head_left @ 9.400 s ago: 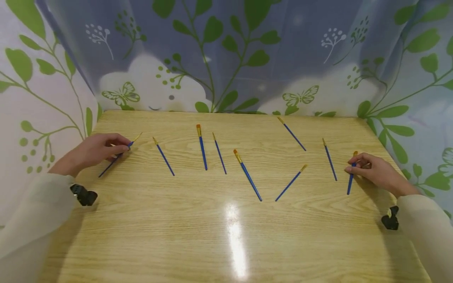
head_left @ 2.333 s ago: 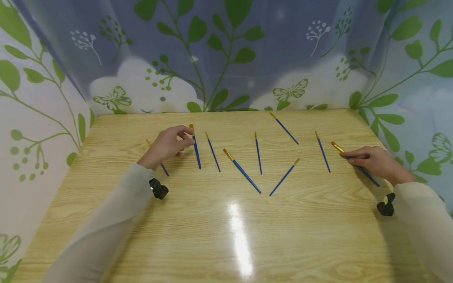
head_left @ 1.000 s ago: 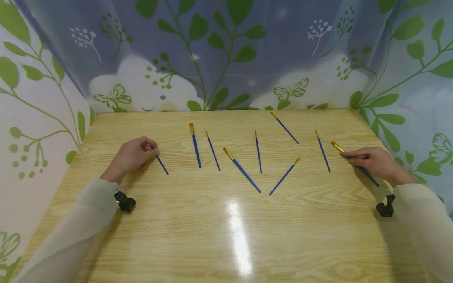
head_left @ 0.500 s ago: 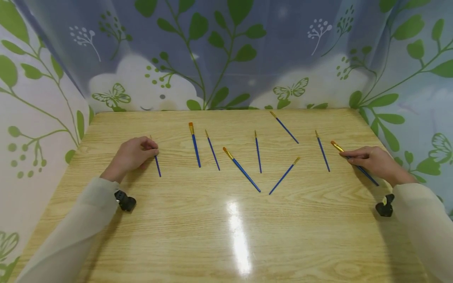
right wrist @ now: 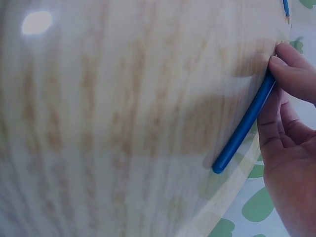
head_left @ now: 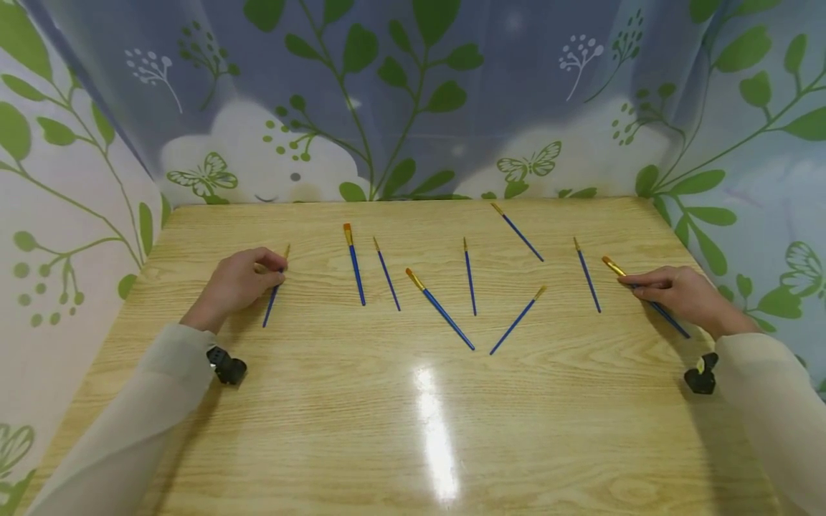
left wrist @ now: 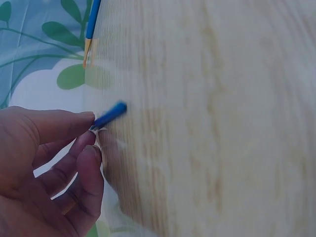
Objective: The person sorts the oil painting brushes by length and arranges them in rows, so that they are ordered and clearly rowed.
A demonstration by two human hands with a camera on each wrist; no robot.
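Observation:
At the left of the table my left hand [head_left: 241,279] pinches a thin blue paintbrush [head_left: 272,297] between thumb and fingertips. Its bristle end points away from me, and its handle end [left wrist: 117,109] sticks out past the fingers in the left wrist view. On the right side my right hand [head_left: 680,292] grips a thicker blue paintbrush [head_left: 671,319] near its gold ferrule, with the orange bristles toward the middle. The right wrist view shows that brush's handle [right wrist: 242,126] slanting down from the thumb and fingers.
Between the hands lie several blue brushes, among them a wide flat one [head_left: 357,272], a thick one [head_left: 445,315], a slanted one [head_left: 518,320] and one near the back edge [head_left: 523,236]. Leaf-patterned curtains [head_left: 426,107] enclose the wooden table [head_left: 323,430] at the back and sides.
My left hand moved from beside the wide brush back to the thin left brush and took hold of it. Its handle end has since swung leftward. The right hand holds still.

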